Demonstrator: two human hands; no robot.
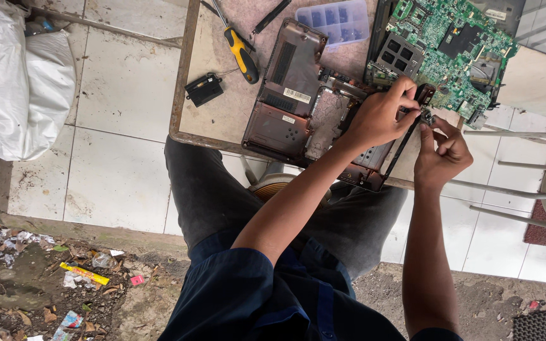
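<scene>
Even, soft daylight, bright overall with no hard light source visible. Shadows are weak and diffuse: a faint one under the hands [412, 126] onto the laptop base [304, 95], a darker band under the near edge of the bench [188, 95]. White floor tiles [121, 126] and the white sack [14, 82] run close to blown out, with little texture left. Mild sheen on the green circuit board [456, 38], no real glare. Focus is sharp at bench level; the dark clothing at the bottom is slightly soft. Wide-angle bend shows in tile lines near the frame edges. No motion blur.
</scene>
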